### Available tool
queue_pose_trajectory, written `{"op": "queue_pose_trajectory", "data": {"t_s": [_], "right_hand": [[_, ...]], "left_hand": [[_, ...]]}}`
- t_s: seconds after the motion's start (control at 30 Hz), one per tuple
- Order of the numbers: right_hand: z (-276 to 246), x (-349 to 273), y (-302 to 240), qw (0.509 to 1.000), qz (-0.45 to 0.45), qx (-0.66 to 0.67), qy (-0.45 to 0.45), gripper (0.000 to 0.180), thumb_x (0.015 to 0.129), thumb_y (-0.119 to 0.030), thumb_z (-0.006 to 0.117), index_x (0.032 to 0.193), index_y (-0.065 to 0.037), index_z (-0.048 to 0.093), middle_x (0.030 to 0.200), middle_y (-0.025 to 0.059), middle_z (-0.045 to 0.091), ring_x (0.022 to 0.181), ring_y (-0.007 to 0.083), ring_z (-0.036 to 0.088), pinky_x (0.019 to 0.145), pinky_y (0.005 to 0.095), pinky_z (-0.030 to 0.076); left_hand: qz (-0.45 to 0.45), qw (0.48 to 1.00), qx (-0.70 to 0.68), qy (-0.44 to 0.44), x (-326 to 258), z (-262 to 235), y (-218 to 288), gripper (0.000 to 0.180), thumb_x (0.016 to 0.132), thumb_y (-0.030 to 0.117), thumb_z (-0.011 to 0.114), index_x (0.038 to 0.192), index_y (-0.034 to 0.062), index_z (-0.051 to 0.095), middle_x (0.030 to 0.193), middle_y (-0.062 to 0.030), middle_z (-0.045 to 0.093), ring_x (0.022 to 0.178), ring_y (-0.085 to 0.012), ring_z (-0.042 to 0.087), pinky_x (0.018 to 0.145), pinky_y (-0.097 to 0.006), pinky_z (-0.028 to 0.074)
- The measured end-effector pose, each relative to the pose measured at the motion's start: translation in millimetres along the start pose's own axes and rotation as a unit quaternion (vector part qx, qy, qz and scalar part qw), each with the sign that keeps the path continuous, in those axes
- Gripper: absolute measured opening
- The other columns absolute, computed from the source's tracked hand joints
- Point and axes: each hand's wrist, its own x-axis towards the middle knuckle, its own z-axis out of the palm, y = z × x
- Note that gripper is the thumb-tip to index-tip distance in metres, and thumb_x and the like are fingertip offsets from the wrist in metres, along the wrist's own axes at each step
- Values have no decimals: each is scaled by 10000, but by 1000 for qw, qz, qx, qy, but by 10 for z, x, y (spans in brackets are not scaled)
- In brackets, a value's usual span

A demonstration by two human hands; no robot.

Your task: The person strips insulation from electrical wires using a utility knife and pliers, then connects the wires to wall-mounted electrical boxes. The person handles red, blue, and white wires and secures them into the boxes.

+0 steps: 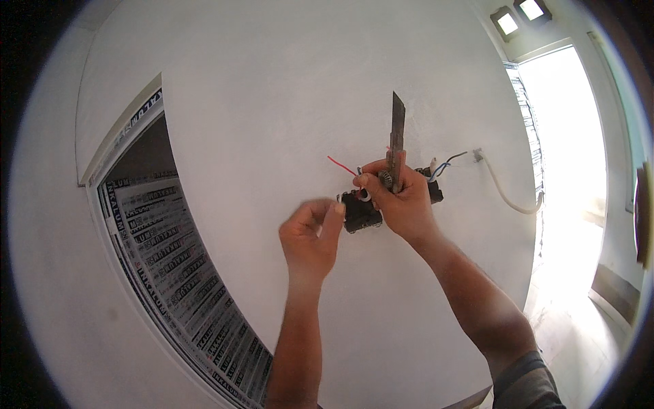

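A black electrical box (362,213) is set in the white wall in front of me, and a second black box (437,191) shows partly behind my right hand. My right hand (407,198) is closed around a utility knife (398,126), its long blade pointing up. That hand's thumb and forefinger also meet at wires beside the first box; a thin red wire (340,165) sticks out to the left there. My left hand (312,232) is pinched at the box's left edge; whatever lies between thumb and finger is too small to make out.
Blue and black wires (441,169) come out by the second box. Further right, a white cable (507,194) loops from a hole in the wall. A window or door frame wrapped in printed film (170,238) stands at left, a bright doorway (562,136) at right.
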Motion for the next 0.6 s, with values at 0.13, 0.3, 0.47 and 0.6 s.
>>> {"op": "queue_pose_trajectory", "data": {"t_s": [0.13,0.3,0.47,0.6], "right_hand": [[-35,-30,-27,1000,26,10,-6,192,993,-209,678,1050,-26,675,846,46,702,794,95,643,733,299,535],[-35,-4,-4,999,30,-18,-42,214,1004,-230,676,1039,-20,698,809,41,696,767,89,628,693,301,521],[-37,9,-32,998,14,0,-69,179,1002,-203,678,1035,-28,693,754,-10,635,676,62,552,614,259,450],[-82,16,-10,996,10,18,-88,174,999,-199,684,1037,-30,696,717,-37,594,642,49,511,583,238,412]], "left_hand": [[99,994,30,-24,344,97,136,132,934,64,706,1042,0,745,950,-102,745,849,-153,701,718,-272,561],[155,982,89,-68,447,36,85,113,944,70,707,1026,5,750,978,-105,742,837,-144,701,739,-284,574],[183,973,108,-91,498,-18,61,99,929,49,701,1000,-7,742,977,-115,739,819,-139,697,716,-284,570],[232,959,126,-99,511,-8,106,87,911,25,682,975,-8,732,955,-116,732,787,-136,681,698,-283,558]]}}
